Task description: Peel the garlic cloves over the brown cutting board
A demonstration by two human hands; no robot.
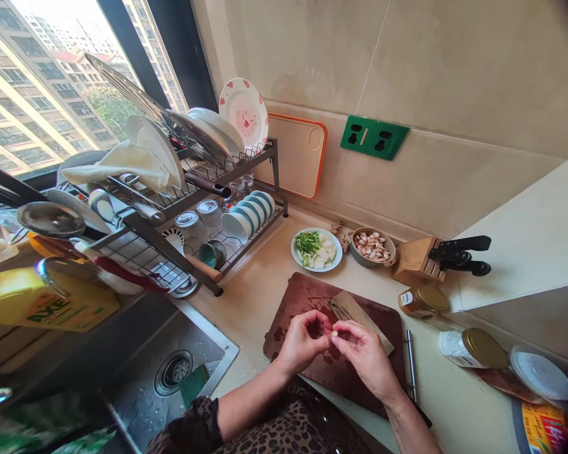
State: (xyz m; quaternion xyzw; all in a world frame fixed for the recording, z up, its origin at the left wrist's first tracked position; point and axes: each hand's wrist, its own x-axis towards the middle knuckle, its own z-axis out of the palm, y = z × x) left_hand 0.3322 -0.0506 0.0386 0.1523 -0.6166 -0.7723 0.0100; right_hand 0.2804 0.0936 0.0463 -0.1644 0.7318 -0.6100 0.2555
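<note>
A small pale garlic clove [334, 333] is pinched between the fingertips of both hands. My left hand [303, 342] closes on it from one side, thumb against forefinger. From the other side my right hand [365, 358] grips it the same way. Both hands hover over a wet, dark red cutting board [297, 301]. Across the board's right half lies a cleaver [355, 309], partly covered by my right hand. Behind the board stand a bowl [373, 259] of unpeeled garlic cloves [372, 244] and a white plate [299, 260] with cut green pieces [310, 244] and white slices [325, 255].
A two-tier dish rack [277, 165] stands at left, above the sink [230, 350]. To the right are a knife block [409, 261], spice jars [423, 299] and a white-filled jar [471, 348]. Ginger [345, 241] lies by the wall. A chopping board [296, 154] leans there.
</note>
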